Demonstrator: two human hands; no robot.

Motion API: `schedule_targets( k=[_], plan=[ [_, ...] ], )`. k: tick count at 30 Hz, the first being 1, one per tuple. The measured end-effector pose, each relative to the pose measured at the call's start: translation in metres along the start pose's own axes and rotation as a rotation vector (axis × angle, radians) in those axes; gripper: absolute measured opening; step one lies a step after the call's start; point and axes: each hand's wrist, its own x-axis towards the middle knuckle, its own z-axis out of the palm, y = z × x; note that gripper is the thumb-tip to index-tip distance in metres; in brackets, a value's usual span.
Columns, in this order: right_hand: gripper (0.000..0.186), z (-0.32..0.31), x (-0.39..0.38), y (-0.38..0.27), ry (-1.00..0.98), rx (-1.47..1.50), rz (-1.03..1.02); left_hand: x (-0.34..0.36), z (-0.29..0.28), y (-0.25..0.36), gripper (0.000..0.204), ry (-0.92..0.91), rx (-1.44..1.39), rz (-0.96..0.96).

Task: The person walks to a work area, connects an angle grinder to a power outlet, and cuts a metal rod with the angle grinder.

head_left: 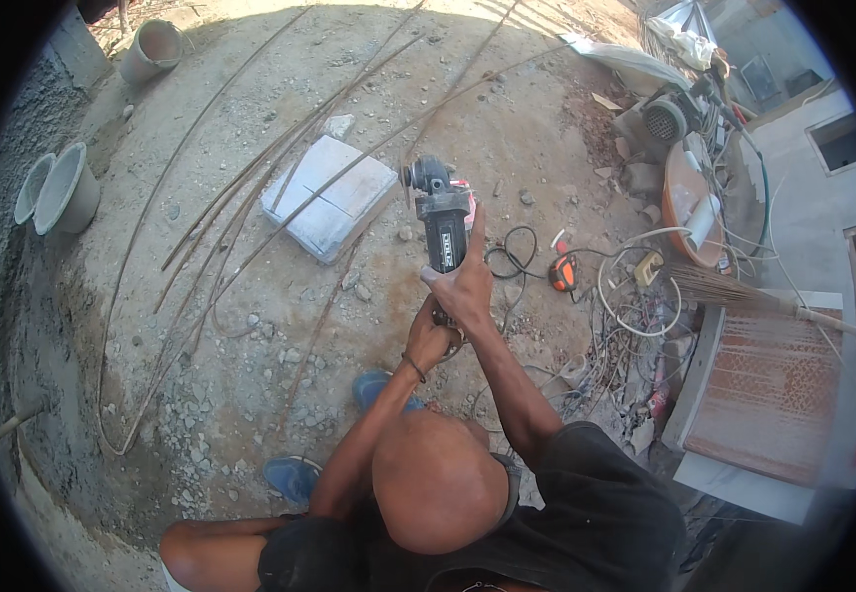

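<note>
My two hands hold a black and grey angle grinder [445,227] off the ground, its head pointing away from me. My right hand [469,286] grips the middle of its body, thumb across the casing and index finger stretched forward along the side. My left hand [430,338], with a dark band at the wrist, is closed round the rear end. A small red and white patch [464,195] shows beside the grinder's neck; what it is I cannot tell. Left of the grinder head lies a whitish block [334,192], with a thin metal rod [349,170] lying across it.
Several long rods [250,178] curve over the rubble-strewn ground. To the right lie an orange and black tape measure [563,273], tangled cables [635,321], an orange basin [677,187], a motor [666,119] and a twig broom [729,288]. Buckets [71,192] stand at the left wall.
</note>
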Motion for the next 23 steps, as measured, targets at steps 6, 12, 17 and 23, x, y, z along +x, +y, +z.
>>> schedule_targets(
  k=[6, 12, 17, 23],
  plan=[
    [0.084, 0.016, 0.003, 0.017, 0.068, 0.198, -0.031, 0.002, -0.008, 0.001, 0.069, -0.028, 0.134, 0.252],
    [0.042, 0.008, 0.018, 0.015, -0.122, 0.576, 0.129, -0.012, -0.041, 0.028, 0.070, -0.370, -0.148, 0.004],
    [0.035, 0.005, 0.024, 0.013, -0.128, 0.655, 0.224, -0.015, -0.031, 0.032, 0.058, -0.211, -0.073, 0.042],
    [0.034, 0.011, 0.024, 0.021, -0.106, 0.639, 0.185, -0.016, -0.021, 0.032, 0.051, -0.066, -0.109, -0.055]
  ],
)
